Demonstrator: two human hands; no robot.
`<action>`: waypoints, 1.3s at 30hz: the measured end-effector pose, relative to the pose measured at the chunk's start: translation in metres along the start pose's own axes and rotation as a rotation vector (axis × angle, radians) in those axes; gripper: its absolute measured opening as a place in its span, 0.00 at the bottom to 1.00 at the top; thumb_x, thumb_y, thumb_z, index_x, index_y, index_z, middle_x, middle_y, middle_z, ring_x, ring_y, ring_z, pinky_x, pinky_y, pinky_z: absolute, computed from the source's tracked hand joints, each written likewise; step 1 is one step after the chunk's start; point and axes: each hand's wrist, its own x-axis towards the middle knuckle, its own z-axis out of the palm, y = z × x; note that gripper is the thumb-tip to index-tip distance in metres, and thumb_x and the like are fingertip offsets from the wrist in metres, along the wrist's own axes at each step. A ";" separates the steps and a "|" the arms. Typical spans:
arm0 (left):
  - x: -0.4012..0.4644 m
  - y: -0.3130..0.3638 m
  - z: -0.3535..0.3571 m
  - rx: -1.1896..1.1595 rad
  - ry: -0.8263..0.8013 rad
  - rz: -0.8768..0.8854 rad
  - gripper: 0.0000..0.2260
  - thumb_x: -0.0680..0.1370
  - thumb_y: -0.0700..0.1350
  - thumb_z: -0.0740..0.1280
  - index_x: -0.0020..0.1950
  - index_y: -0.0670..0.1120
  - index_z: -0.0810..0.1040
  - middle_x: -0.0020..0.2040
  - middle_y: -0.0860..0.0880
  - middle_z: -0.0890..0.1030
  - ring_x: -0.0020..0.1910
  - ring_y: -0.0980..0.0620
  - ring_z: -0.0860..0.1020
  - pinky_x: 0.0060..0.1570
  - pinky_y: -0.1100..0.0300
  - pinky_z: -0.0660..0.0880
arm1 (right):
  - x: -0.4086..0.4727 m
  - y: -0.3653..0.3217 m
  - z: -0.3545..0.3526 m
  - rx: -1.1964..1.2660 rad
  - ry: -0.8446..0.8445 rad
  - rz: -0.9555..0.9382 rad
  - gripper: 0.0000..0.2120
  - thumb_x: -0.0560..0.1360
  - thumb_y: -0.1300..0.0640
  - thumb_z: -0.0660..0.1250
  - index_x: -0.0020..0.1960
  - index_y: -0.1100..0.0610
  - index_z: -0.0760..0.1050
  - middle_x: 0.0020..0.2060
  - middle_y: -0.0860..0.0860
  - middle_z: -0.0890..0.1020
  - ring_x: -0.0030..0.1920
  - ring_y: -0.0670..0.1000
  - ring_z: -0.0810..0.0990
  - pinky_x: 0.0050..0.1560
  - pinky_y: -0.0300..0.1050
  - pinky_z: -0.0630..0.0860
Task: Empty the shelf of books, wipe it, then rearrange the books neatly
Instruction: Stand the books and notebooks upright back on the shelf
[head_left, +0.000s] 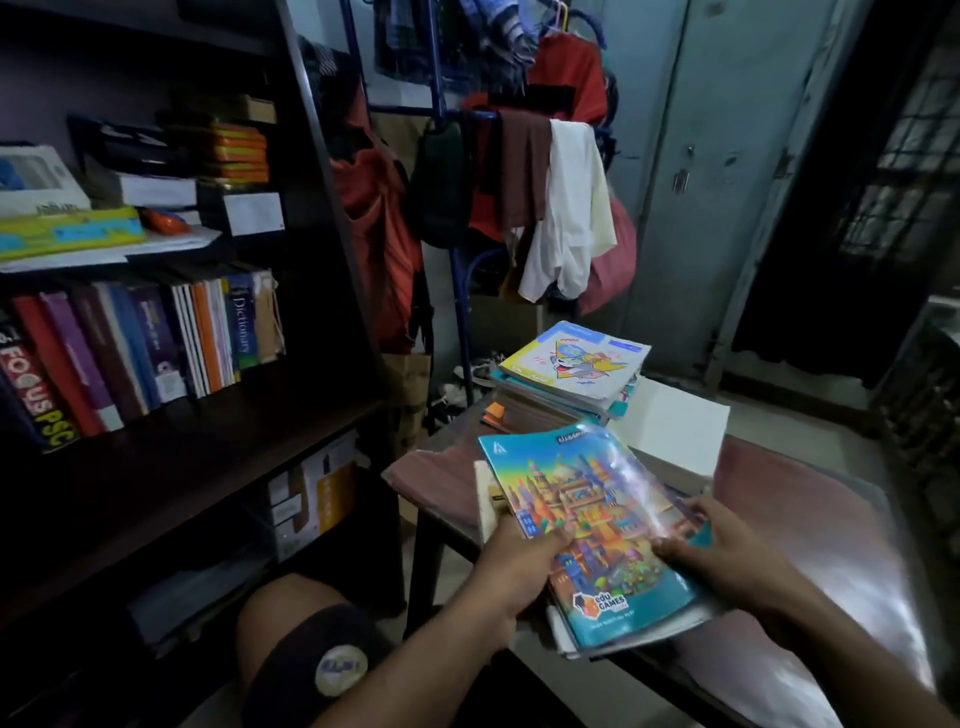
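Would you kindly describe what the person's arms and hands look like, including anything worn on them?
Both forearms are bare, with no sleeves in view. The left hand and the right hand wear no gloves, and no rings, watch or bracelet are visible at either wrist.

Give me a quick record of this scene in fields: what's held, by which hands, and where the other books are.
held: colourful book, on top of a small bundle
left hand: grips the bundle's left edge
right hand: grips its right side
below: table with a reddish cover
already moved: stack of books at the table's far end
still on shelf: upright row, dictionary near its right end
behind: clothes rack
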 end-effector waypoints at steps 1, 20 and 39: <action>0.000 -0.002 0.002 0.001 0.004 -0.004 0.10 0.80 0.44 0.71 0.61 0.48 0.79 0.51 0.52 0.87 0.48 0.52 0.86 0.49 0.56 0.83 | 0.002 0.001 -0.002 -0.029 0.021 -0.009 0.13 0.74 0.57 0.76 0.55 0.55 0.75 0.47 0.55 0.85 0.40 0.52 0.86 0.38 0.45 0.79; -0.042 0.056 -0.077 -0.237 0.205 0.282 0.15 0.80 0.37 0.68 0.65 0.49 0.74 0.56 0.46 0.86 0.52 0.43 0.85 0.53 0.44 0.82 | 0.003 -0.077 0.060 0.037 -0.244 -0.252 0.17 0.76 0.48 0.71 0.60 0.49 0.69 0.52 0.41 0.81 0.44 0.37 0.83 0.37 0.33 0.78; -0.196 0.034 -0.426 -0.217 1.272 0.309 0.25 0.80 0.33 0.65 0.72 0.51 0.61 0.56 0.45 0.79 0.47 0.46 0.84 0.35 0.56 0.81 | -0.007 -0.250 0.520 -0.299 -0.854 -0.784 0.18 0.76 0.50 0.72 0.63 0.54 0.73 0.57 0.52 0.82 0.55 0.51 0.81 0.58 0.50 0.78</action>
